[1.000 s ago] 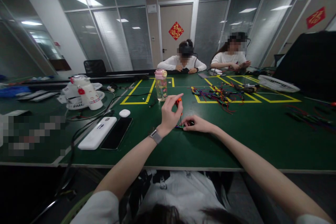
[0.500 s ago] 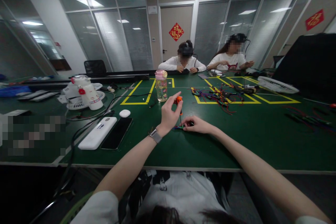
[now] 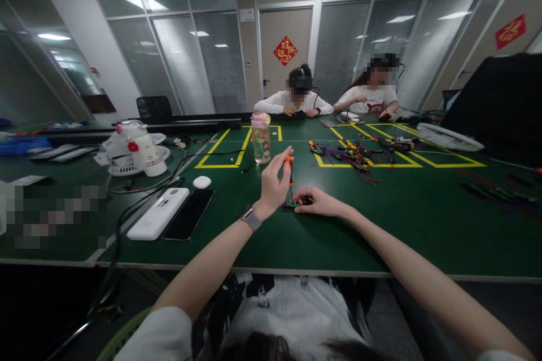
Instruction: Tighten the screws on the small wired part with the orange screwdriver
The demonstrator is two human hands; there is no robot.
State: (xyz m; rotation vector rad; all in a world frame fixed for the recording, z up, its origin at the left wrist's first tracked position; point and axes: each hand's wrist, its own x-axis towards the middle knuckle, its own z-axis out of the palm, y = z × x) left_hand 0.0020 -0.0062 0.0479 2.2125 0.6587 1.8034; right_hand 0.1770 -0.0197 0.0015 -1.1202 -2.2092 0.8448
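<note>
My left hand point(image 3: 276, 179) is closed around the orange-and-black handle of a screwdriver point(image 3: 288, 161), with the fingers pointing up. The screwdriver stands nearly upright, its thin shaft running down to a small green circuit board point(image 3: 288, 205) on the table. Beside the shaft, my right hand point(image 3: 315, 202) has its fingertips pinched at the right end of that board. Whatever lies under the tip is too small to make out.
A pink-lidded bottle point(image 3: 261, 138) stands just beyond my left hand. On the left lie a black phone point(image 3: 188, 215), a white power bank point(image 3: 158, 214) and a white round case point(image 3: 202, 182). Wired boards point(image 3: 349, 153) are heaped at right. Two people sit opposite.
My left fingers have shifted around the screwdriver's handle, now straighter and closer together. The board and my right hand stay almost in place. One person opposite has lowered a hand toward the table.
</note>
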